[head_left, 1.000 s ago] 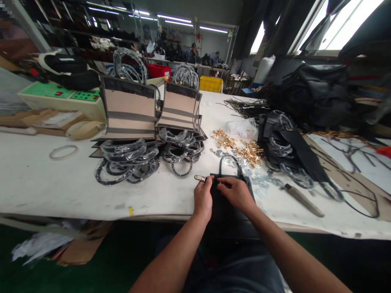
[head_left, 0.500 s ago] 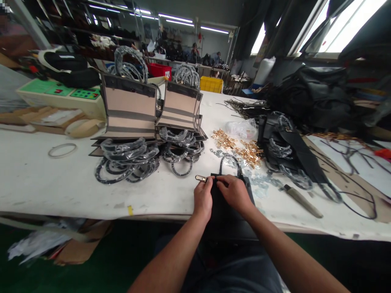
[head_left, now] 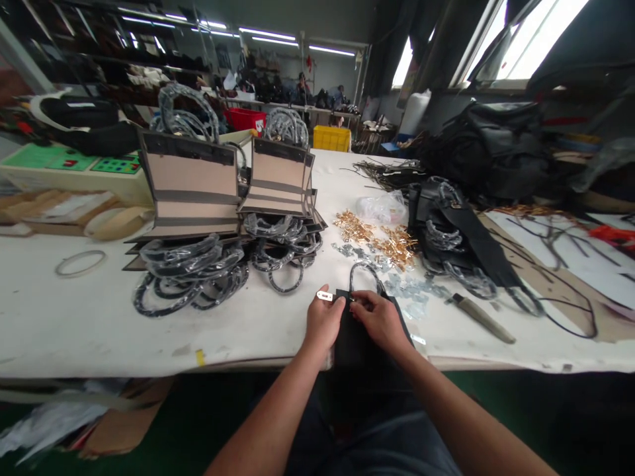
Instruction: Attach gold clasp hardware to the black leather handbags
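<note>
A black bag panel [head_left: 350,340] hangs over the table's front edge towards my lap, its plastic-wrapped loop handle [head_left: 364,266] lying on the table. My left hand [head_left: 322,318] is closed on the panel's upper left edge, thumb on top. A pale metal plate [head_left: 325,297] with a slot sticks out to the left from between its fingers. My right hand [head_left: 380,320] is beside it at the handle's base, thumb and forefinger pinched together. Whatever lies in that pinch is too small to make out. Beyond the handle are loose gold-coloured metal fittings [head_left: 397,246] and small clear pieces [head_left: 414,291].
Stacked beige-lined bag panels [head_left: 193,173] with wrapped handles [head_left: 169,291] stand at the left. A knife-like tool with a drab handle [head_left: 483,318] lies right of my hands, near more black bag parts [head_left: 461,228]. A pale ring [head_left: 80,263] is at far left.
The view has shifted slightly. The metal plate now shows a brighter, flatter face. My right fingertips stay near my left thumb, and a small pale strip now shows by the right wrist.
</note>
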Motion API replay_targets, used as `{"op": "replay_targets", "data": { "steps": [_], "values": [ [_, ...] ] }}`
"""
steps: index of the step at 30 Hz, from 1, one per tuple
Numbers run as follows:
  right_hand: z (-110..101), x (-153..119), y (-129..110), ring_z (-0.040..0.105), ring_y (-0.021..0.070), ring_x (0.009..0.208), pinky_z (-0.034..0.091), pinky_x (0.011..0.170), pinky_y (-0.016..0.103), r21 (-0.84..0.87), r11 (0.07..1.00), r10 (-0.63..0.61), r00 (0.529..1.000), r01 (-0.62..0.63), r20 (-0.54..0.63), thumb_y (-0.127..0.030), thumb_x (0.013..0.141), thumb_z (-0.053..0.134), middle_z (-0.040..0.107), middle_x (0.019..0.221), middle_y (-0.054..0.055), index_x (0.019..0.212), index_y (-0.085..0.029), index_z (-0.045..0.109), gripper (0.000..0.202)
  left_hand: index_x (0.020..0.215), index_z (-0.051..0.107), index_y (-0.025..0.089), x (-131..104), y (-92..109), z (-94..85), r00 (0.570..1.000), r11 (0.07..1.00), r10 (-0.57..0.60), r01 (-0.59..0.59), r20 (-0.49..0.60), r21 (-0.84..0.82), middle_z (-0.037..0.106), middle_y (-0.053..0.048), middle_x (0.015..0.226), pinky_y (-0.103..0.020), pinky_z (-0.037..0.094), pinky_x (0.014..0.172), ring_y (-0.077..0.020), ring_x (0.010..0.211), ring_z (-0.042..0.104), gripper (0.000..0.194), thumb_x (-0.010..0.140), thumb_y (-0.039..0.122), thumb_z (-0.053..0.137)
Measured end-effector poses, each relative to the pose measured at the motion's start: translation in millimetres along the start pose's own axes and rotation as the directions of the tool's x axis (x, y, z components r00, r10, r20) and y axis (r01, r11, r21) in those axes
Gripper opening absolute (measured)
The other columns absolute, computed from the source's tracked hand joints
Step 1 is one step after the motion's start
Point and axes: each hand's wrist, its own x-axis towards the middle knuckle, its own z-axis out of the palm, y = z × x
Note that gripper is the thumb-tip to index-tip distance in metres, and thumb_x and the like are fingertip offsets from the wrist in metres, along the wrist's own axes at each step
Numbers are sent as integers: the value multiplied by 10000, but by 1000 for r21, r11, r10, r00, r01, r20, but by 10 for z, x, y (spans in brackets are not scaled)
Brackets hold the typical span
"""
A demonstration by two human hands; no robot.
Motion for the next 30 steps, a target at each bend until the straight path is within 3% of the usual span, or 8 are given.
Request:
{"op": "replay_targets", "data": {
  "steps": [5,11,17,22,30],
  "values": [
    [-38,-10,-81,711,206,720,535,687,303,-51,999,0,999,3,47,-331,869,655,759,801,34,1075,-183,752,272,1093,756,143,79,106,-99,977,988,-153,155,147,-4,763,-46,829,-270,515,634,-207,732,703,418,710,303,808],
    [-20,-86,-183,712,235,939,519,857,332,-335,909,-236,969,248,76,-227,910,593,775,1026,74,1003,-215,769,199,1063,791,156,70,143,-119,971,984,-163,172,177,-38,784,-71,865,-276,532,654,-209,761,714,399,676,249,817],
    [24,-41,-202,714,199,683,530,685,292,-160,987,27,998,-19,49,-257,875,629,762,763,28,1007,-200,758,193,1047,801,161,56,60,-88,985,990,-129,135,117,-43,797,-69,860,-278,538,655,-207,747,719,355,702,247,804],
    [-21,-49,-208,701,191,666,505,642,281,-133,991,20,999,-15,36,-301,849,640,743,752,13,1001,-199,728,204,1072,799,173,54,14,-66,991,994,-92,96,97,-45,804,-68,887,-293,553,704,-216,786,734,357,721,241,792],
    [-54,-24,-290,648,172,578,469,565,260,-121,992,49,985,-30,163,-329,846,610,682,640,-11,914,-202,704,172,1062,806,177,26,35,-80,996,997,-78,78,45,-8,810,-76,922,-317,555,782,-235,864,742,343,721,208,794]
  ]
}}
